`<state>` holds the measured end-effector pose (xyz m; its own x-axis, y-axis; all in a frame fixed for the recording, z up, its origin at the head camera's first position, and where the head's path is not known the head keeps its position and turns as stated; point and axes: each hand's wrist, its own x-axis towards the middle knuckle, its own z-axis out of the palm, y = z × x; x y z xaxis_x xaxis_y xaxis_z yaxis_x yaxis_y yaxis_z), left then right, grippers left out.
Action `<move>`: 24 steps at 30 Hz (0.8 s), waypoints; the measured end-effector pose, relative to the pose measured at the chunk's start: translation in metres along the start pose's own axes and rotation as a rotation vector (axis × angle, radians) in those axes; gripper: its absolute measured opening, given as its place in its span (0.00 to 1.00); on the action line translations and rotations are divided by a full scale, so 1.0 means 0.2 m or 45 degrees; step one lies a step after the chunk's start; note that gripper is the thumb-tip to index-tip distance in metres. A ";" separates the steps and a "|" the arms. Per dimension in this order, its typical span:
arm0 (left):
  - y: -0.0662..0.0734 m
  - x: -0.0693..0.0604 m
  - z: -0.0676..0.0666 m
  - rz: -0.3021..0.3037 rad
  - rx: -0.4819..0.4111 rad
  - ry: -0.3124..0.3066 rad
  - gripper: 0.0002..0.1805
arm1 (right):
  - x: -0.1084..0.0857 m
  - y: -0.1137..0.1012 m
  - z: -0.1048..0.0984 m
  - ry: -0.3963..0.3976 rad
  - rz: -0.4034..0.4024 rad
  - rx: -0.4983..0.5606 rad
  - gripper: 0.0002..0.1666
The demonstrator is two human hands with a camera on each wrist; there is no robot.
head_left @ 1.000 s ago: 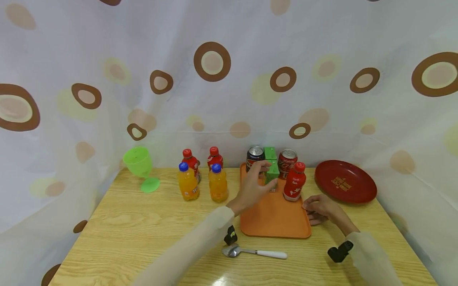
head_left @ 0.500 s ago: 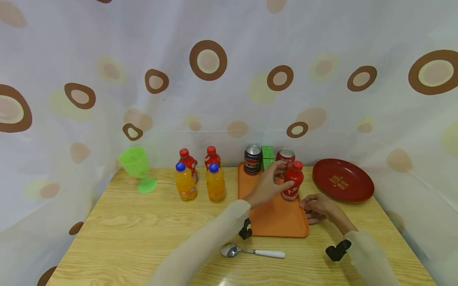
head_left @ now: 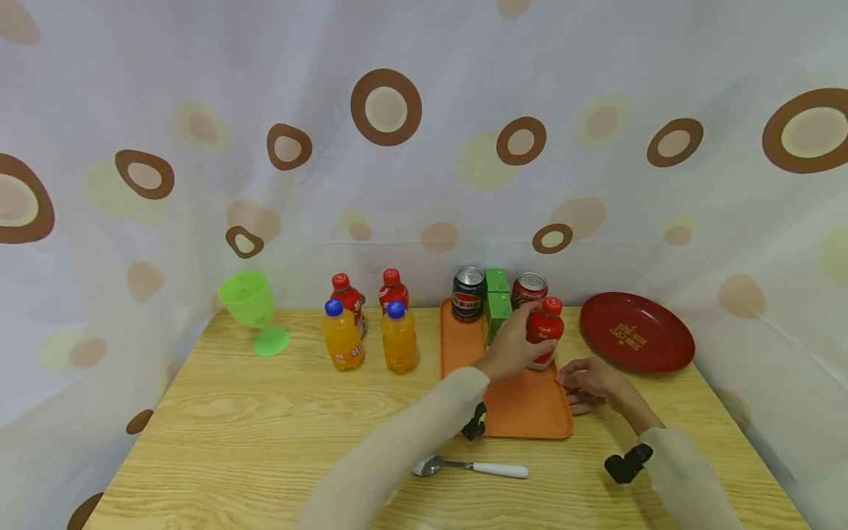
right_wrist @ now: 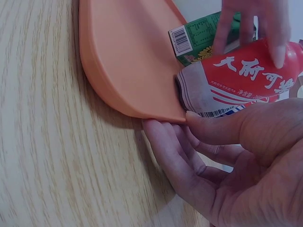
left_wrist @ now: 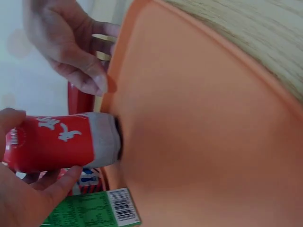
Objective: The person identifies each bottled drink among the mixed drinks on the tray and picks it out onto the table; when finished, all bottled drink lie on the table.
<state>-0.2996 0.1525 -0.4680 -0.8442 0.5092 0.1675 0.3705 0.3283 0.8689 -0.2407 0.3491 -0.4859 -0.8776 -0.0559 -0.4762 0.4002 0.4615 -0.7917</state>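
Note:
A red-labelled cola bottle [head_left: 547, 324] stands upright on the orange tray [head_left: 523, 412], near its right edge. My left hand [head_left: 511, 346] has its thumb and fingers around the bottle's upper part, as the left wrist view also shows. At the tray's right rim, my right hand [head_left: 592, 384] pinches the edge, thumb on top and fingers below in the right wrist view. Green drink cartons [head_left: 497, 313] sit left of the bottle on the tray. A dark cola can [head_left: 468, 294] and a red can [head_left: 528, 288] stand at the back; the red one is partly hidden.
Two orange soda bottles [head_left: 400, 338] with blue caps stand left of the tray, two red-capped bottles [head_left: 393, 289] behind them. A green goblet [head_left: 250, 300] stands far left. A red plate [head_left: 636, 335] is at the right, and a white-handled spoon [head_left: 497, 469] lies in front.
My left hand has moved right, from beside the green cartons to the red cola bottle, and its fingers have closed around it. My right hand has stayed at the tray's rim.

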 end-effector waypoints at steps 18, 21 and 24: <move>-0.06 -0.22 -0.08 0.036 -0.172 0.090 0.36 | 0.01 0.01 -0.01 -0.050 -0.048 0.011 0.17; -0.08 -0.26 -0.10 0.031 -0.226 0.089 0.35 | 0.01 0.01 -0.01 -0.077 -0.056 0.010 0.17; -0.08 -0.30 -0.14 0.038 -0.284 0.094 0.33 | 0.01 0.01 0.00 -0.041 -0.043 0.025 0.16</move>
<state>-0.2665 0.0952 -0.4797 -0.8632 0.4537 0.2216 0.3080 0.1255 0.9431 -0.2413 0.3504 -0.4878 -0.8819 -0.0999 -0.4608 0.3757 0.4416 -0.8148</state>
